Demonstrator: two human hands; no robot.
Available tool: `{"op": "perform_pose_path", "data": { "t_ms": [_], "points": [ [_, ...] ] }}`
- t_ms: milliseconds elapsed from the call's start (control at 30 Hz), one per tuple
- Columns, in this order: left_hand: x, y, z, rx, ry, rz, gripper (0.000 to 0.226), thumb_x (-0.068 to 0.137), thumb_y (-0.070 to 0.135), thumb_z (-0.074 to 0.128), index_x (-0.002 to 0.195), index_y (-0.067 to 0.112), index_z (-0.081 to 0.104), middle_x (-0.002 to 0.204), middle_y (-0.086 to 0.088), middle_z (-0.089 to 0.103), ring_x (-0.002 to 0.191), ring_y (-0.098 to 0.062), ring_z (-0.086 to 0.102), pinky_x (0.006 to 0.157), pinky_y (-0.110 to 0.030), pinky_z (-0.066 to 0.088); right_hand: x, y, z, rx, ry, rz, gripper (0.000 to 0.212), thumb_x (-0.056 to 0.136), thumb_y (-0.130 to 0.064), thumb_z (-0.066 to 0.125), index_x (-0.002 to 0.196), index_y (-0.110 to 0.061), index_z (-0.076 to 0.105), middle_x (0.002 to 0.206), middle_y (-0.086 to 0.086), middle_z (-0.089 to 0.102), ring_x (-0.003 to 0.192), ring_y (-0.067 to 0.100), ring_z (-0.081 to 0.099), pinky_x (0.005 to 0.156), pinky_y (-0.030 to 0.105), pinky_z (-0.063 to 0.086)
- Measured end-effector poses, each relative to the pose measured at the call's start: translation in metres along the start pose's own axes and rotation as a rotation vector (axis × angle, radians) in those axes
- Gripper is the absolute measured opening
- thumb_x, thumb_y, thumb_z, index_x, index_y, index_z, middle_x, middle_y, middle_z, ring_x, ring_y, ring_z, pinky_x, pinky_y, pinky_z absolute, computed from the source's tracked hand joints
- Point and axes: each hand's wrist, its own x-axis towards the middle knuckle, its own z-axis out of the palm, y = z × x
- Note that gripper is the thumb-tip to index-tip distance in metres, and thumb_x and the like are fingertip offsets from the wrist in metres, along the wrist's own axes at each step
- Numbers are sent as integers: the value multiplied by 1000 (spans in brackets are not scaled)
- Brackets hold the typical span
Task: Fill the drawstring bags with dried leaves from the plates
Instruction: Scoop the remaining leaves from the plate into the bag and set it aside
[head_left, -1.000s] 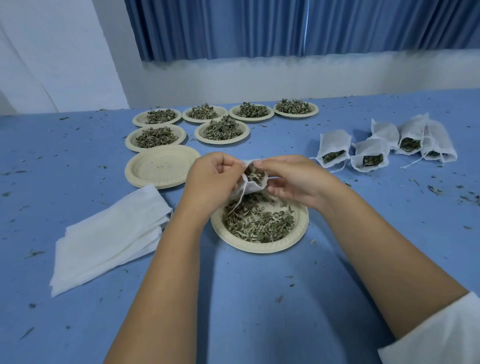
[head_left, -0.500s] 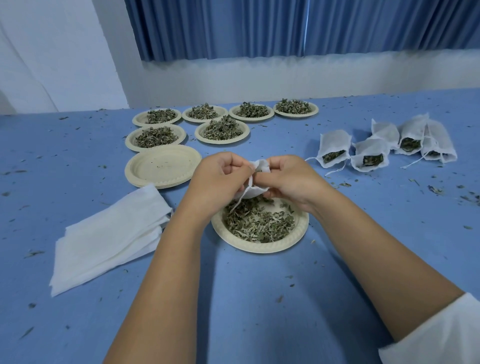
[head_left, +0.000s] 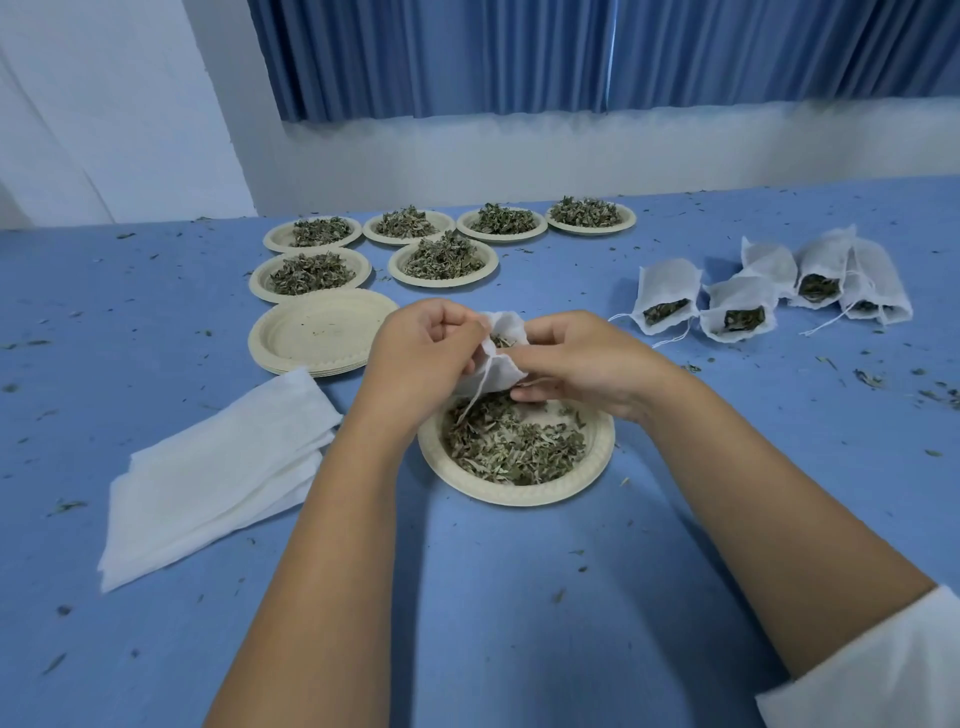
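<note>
- Both arms are reaching forward and converging. The left forearm (head_left: 332, 519) is rising almost straight up the view, and the right forearm (head_left: 769, 493) is slanting in from the lower right.
- The left hand (head_left: 421, 358) is curling into a loose fist with its back to the camera, its fingertips pinching the left edge of a small white bag (head_left: 501, 371).
- The right hand (head_left: 587, 364) is lying knuckles-up, thumb and forefinger pinching at the bag's front; possibly the cord rather than the cloth, which is hard to make out.
- Its other fingers are curling beneath the bag.
- The hands are sitting close together, only the bag between them.
- A white sleeve (head_left: 872, 670) is covering the right upper arm.
</note>
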Motion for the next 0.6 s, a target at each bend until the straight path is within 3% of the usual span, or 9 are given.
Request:
{"op": "perform_pose_path", "data": {
  "t_ms": [67,167,267,400,500,600],
  "points": [
    [0,-1,-2,-9,6,0,11,92,14,64,81,15,67,50,11,61,47,-1,52,52,-12,45,-1,-3,-3,26,-36,50,16,92,-10,64,101,3,66,57,-8,62,61,4,63,84,29,59],
    [0,-1,-1,-15,-1,-5,11,92,15,64,81,14,67,51,11,61,47,0,53,52,-12,45,-1,-4,-5,34,-4,67,11,93,-11,63,87,-2,66,57,-8,62,57,4,62,83,30,59],
    [0,0,-1,-3,-15,-6,11,92,15,64,81,15,67,51,11,61,48,0,53,52,-12,45,1,0,-4,-53,77,13,13,90,-16,69,78,-11,67,57,-10,63,58,3,63,73,22,60],
    [-2,2,3,5,-71,-6,13,91,12,63,80,16,68,53,8,61,48,-3,52,51,-13,45,3,5,0,-92,162,-31,15,85,-12,73,91,2,69,66,0,63,58,3,63,57,17,54],
    [-4,4,6,19,-127,-2,11,91,14,64,81,15,69,51,8,59,47,-3,51,49,-15,44,3,7,6,-134,179,-35,4,84,-3,69,82,-1,67,64,5,59,53,11,59,50,21,50],
    [-6,6,8,4,-199,12,10,91,15,66,85,7,69,53,7,59,48,-4,51,50,-15,43,6,10,9,-182,185,-1,10,82,0,65,76,-8,64,55,5,61,49,20,58,43,24,45]
  ]
}}
